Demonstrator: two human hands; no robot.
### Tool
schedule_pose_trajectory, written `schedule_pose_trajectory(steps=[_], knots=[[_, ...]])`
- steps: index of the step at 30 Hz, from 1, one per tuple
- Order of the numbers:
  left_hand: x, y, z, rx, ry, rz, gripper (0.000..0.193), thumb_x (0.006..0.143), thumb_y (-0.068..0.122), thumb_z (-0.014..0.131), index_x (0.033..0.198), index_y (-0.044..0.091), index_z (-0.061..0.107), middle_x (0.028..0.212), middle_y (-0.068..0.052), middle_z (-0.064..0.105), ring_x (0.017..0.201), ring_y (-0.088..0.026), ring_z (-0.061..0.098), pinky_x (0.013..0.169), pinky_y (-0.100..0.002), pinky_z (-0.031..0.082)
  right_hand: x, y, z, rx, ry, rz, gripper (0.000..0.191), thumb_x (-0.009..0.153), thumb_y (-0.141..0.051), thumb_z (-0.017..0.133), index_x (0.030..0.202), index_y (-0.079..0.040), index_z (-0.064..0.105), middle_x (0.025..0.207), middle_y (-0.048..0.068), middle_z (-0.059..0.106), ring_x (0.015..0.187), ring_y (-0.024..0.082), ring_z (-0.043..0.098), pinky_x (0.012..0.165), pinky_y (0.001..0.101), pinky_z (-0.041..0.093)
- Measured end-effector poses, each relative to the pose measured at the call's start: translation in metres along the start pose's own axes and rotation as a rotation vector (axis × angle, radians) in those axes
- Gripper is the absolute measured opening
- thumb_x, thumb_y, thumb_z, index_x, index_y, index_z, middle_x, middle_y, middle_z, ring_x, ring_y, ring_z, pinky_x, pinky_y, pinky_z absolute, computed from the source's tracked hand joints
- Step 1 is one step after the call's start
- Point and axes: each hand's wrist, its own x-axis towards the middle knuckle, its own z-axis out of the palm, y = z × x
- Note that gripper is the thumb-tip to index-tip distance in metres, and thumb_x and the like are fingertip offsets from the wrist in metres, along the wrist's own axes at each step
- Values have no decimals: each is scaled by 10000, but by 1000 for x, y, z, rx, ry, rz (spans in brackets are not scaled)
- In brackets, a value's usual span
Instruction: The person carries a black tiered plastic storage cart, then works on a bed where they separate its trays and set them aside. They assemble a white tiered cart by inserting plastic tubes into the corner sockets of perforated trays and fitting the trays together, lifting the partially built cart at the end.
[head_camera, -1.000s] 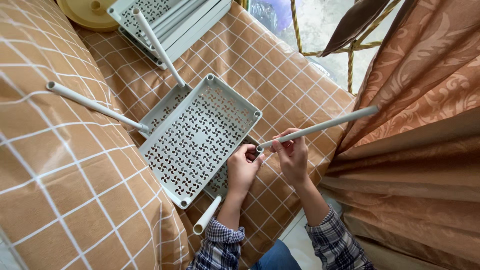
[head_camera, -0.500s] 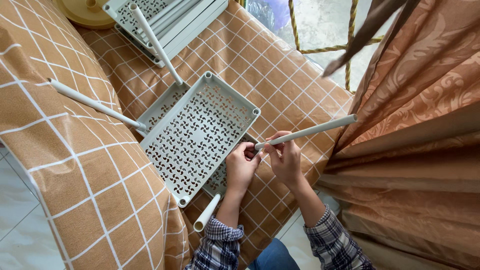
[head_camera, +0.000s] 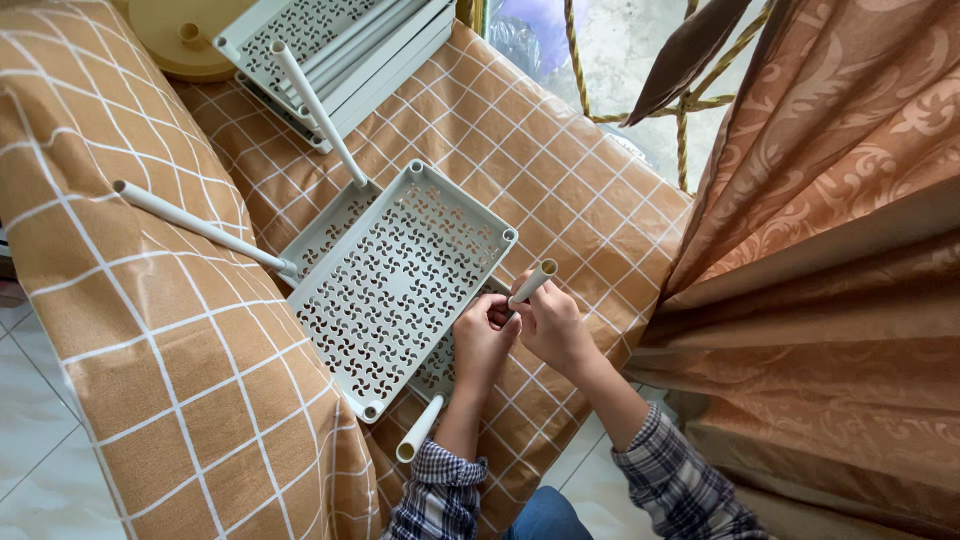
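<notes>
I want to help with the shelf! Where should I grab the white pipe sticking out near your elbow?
Grab the white pipe around its free open end, coming from the floor side by the left hand's sleeve. That end pokes out past the perforated tray; its other end seems tucked under the tray, so probably only this part is reachable.

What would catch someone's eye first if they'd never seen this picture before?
Probably the pale grey perforated tray lying in the middle on the orange checked cloth, with white tubes sticking out of its far corners. Right beside its near corner, the left hand and right hand meet around another white tube standing upright. A stack of similar trays lies at the top.
</notes>
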Motion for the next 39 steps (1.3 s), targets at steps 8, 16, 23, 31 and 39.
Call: schedule_pose_trajectory(steps=[8,16,23,31,39], knots=[[-1,2,-1,68,3,59,197,784,68,825,938,-5,725,779,-76,741,658,-134,702,633,-289,576,30,-17,-18,625,-100,26,316,1046,-192,657,815,-38,506,751,-19,499,689,86,467,585,284,384],[-2,15,1,23,22,74,226,780,68,816,974,1,722,843,-101,735,687,-178,723,642,-308,586,41,6,12,864,-17,108,493,1069,-215,615,630,-58,455,591,-72,384,539,34,303,478,260,223],[4,21,5,162,16,128,289,802,109,801,1060,34,695,993,-143,721,813,-260,746,740,-381,606,36,19,4,843,3,112,464,1065,-182,590,635,-45,481,576,-53,416,526,46,339,475,266,256],[-40,59,1,624,-31,403,603,818,208,706,1280,-115,492,1240,-301,563,995,-438,657,786,-482,544,44,0,-22,429,12,1,291,1066,-261,654,977,-12,532,860,30,535,798,128,508,684,292,422],[-126,136,-108,311,-382,483,158,956,262,658,1032,123,663,940,-91,707,806,-262,736,739,-401,589,-53,-101,-38,369,701,-117,330,1009,-12,532,1328,30,459,1291,113,505,1266,218,520,1193,370,422]])
